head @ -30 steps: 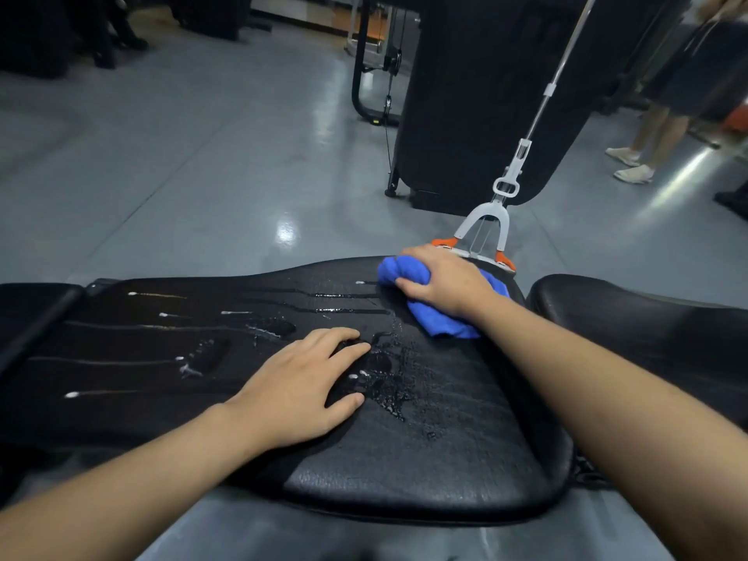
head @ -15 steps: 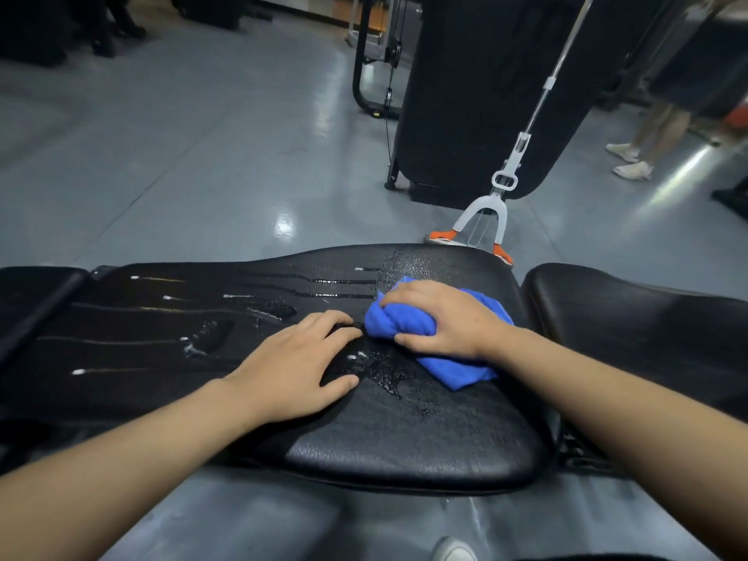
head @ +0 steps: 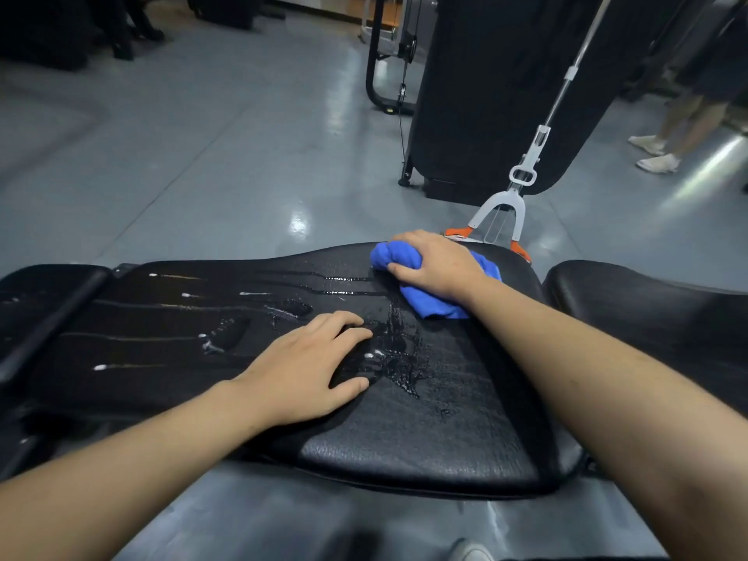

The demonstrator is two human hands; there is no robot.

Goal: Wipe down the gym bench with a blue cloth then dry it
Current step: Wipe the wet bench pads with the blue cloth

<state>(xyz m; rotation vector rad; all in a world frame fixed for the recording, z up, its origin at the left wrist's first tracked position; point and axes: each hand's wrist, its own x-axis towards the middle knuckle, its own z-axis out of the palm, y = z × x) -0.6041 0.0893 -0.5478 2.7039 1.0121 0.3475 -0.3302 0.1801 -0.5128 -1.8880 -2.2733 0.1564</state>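
L hand (head: pixel 307 366) lies flat, fingers spread, palm down mid bench pad (head: pixel 425 447), by wet streaks (head: pixel 388 350). R hand (head: pixel 435 263) grips bunched blue cloth (head: pixel 429 305) w/ curled fingers at pad's far edge. Mop (head: pixel 500 220) on floor just beyond.

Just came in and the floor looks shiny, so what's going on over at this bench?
A person is wiping a black gym bench. Their right hand grips a bunched blue cloth at the pad's far edge, while the left hand rests flat on the pad. Wet streaks and puddles lie across the surface, so the wiping isn't finished and drying hasn't begun. A mop stands on the floor just behind the bench.
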